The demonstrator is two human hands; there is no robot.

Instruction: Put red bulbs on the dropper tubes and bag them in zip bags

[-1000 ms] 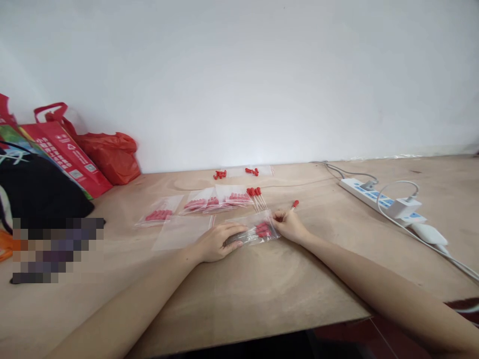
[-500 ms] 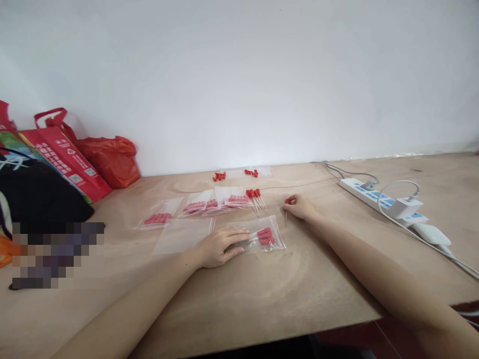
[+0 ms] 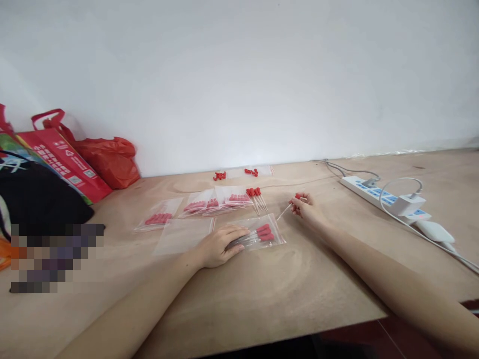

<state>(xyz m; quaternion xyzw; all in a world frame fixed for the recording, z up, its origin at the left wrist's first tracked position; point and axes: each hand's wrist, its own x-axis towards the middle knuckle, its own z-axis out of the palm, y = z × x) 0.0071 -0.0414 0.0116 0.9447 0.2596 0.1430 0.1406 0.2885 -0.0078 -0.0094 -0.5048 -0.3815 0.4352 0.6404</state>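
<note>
My left hand (image 3: 221,247) lies on a clear zip bag (image 3: 277,230), gripping its near-left end between fingers and thumb. Several droppers with red rubber bulbs (image 3: 265,232) are inside, bulbs to the right, their tubes partly hidden by my fingers. To the right, my right hand (image 3: 307,212) pinches a single dropper (image 3: 286,209) by its red bulb. Its thin clear tube slants down-left, the tip near the bag's right-hand edge. A row of loose droppers (image 3: 258,200) lies just behind the bag.
Filled zip bags (image 3: 213,203) overlap at centre, with another filled bag (image 3: 159,218) left and a flat bag (image 3: 183,236) before them. Loose red bulbs (image 3: 219,176) lie near the wall. A power strip (image 3: 368,194) with cables stands right; shopping bags (image 3: 67,162) and a black bag (image 3: 41,204) stand left.
My right hand has turned and moved slightly right, swinging the dropper from nearly upright to a slant, its tip pointing down-left towards the bag. My left hand stays on the bag.
</note>
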